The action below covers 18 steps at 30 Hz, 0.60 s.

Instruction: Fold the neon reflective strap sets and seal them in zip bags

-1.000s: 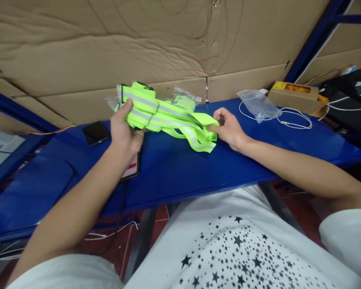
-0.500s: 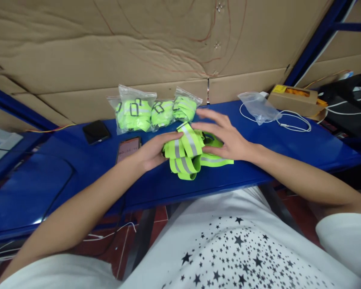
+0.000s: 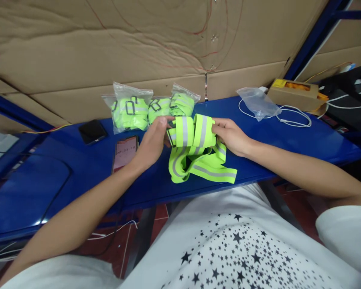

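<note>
A neon yellow-green reflective strap [image 3: 185, 132] with a grey stripe is held between both hands above the front of the blue table. Its upper part is folded into flat loops; the lower part hangs in loose curls, one end pointing right. My left hand [image 3: 154, 140] is closed on the strap's left side, beside a black buckle [image 3: 170, 137]. On the right side, my right hand [image 3: 230, 135] pinches the folded loops between thumb and fingers. Behind them, clear zip bags [image 3: 133, 90] with similar bundled straps and black buckles stand against the cardboard.
A phone [image 3: 125, 152] with a lit screen lies left of my left hand, and a black flat object [image 3: 92, 131] lies beyond it. At the right are a clear plastic bag [image 3: 257, 102], a white cable [image 3: 301, 117] and a cardboard box [image 3: 295, 96]. Cardboard [image 3: 138, 48] walls the back.
My right hand has gone from spread fingers over the strap to gripping its right side. The folded loops now lie flatter and wider, and more strap hangs loose below.
</note>
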### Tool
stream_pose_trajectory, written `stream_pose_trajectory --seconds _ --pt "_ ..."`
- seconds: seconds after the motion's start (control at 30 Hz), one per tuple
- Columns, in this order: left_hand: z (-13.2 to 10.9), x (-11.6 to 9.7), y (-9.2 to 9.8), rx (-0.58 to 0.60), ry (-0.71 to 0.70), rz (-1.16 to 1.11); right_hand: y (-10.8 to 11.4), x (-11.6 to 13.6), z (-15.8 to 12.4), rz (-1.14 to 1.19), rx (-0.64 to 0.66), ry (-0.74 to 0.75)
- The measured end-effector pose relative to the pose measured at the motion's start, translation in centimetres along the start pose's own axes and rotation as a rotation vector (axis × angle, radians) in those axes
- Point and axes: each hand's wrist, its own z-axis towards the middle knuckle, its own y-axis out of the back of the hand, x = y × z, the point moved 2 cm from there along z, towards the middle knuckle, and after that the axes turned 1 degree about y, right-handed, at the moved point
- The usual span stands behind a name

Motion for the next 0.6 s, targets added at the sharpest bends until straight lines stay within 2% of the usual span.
stream_pose_trajectory --seconds 0.07,0.13,0.2,0.27,0.33,0.47,0.53,0.6 --pt "0.0 -0.5 0.1 0.062 -0.263 0.173 0.2 -0.5 0.5 0.142 0.008 -0.167" --pt "-0.3 -1.0 -0.2 0.221 -0.442 0.318 0.2 -0.6 0.6 0.223 0.029 -0.256" --pt "-0.9 -1.5 -0.5 0.344 -0.548 0.428 0.2 -0.5 0.6 0.254 0.043 -0.283" --pt "-1.3 -1.9 -0.7 0.361 -0.584 0.468 0.0 -0.2 0.4 0.242 0.048 -0.267" --pt "-1.4 -2.0 -0.6 0.263 -0.522 0.405 -0.2 0.1 0.1 0.212 0.070 -0.244" --pt "-1.0 -1.7 -0.2 -0.016 -0.258 0.197 -0.3 0.2 -0.4 0.008 0.129 -0.100" --pt "-0.9 -1.6 -0.4 -0.013 -0.150 0.118 -0.1 0.1 -0.6 -0.207 0.127 0.014" --pt "-0.9 -1.4 -0.7 0.057 -0.039 0.032 0.2 0.0 -0.6 -0.416 0.088 0.133"
